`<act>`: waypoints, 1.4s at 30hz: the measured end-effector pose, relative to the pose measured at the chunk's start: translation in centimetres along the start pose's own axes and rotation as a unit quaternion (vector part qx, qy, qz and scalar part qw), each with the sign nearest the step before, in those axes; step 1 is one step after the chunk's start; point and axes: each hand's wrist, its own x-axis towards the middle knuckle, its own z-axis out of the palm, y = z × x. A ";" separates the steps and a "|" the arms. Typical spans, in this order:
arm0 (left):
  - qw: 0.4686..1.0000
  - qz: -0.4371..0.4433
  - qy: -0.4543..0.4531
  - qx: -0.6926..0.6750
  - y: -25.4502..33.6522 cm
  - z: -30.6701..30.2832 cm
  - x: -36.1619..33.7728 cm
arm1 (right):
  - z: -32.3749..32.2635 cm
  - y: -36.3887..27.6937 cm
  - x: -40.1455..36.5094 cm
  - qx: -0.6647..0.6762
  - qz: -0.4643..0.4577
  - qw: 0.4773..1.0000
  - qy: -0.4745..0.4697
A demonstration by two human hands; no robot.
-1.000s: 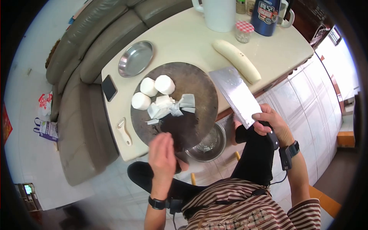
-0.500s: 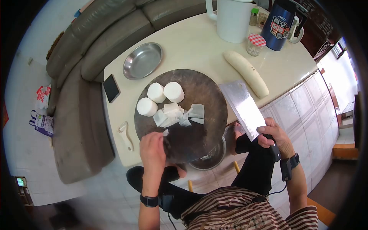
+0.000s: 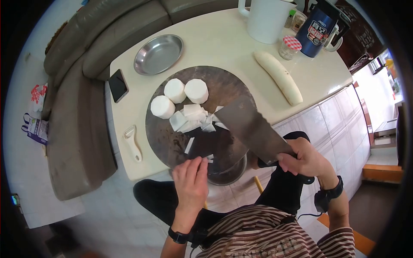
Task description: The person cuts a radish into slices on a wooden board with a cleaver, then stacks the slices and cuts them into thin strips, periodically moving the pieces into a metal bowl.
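Observation:
My right hand (image 3: 301, 158) grips the handle of a broad cleaver (image 3: 254, 130), whose blade hangs over the right part of the round dark chopping board (image 3: 172, 150). At the board's near edge is my left hand (image 3: 191, 178), its fingers pressed together beside small white strips (image 3: 210, 158); what they hold, if anything, is hidden. Another white strip (image 3: 189, 145) lies just above. Three thick white radish chunks (image 3: 196, 90) stand at the back left of the board. In front of them lies a pile of thin white slices (image 3: 192, 117), partly behind the blade.
A whole white radish (image 3: 279, 78) lies right of the board. Around it are a metal dish (image 3: 158, 54), a phone (image 3: 118, 85), a peeler (image 3: 132, 143), a lidded jar (image 3: 290, 47), a white pitcher (image 3: 267, 21) and a blue flask (image 3: 317, 30). A metal basin (image 3: 228, 174) sits below the board.
My left hand has moved right along the board's near edge. The cleaver has swung left over the board and covers some slices. Loose white strips now show near my left fingers.

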 end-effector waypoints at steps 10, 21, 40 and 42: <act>0.994 -0.075 -0.050 -0.062 2.0 -0.1 -0.9 | 3.8 -2.1 2.0 -0.420 -0.264 0.869 0.009; 0.990 -0.105 -0.079 -0.049 3.1 -0.5 -1.9 | 3.0 -3.2 2.9 -0.471 -0.250 0.845 -0.028; 0.986 -0.129 -0.100 -0.043 3.9 0.5 -1.5 | 1.7 -4.4 2.8 -0.493 -0.237 0.835 -0.065; 0.985 -0.129 -0.104 -0.041 3.9 0.5 -1.7 | 1.7 -4.7 3.1 -0.504 -0.249 0.824 -0.072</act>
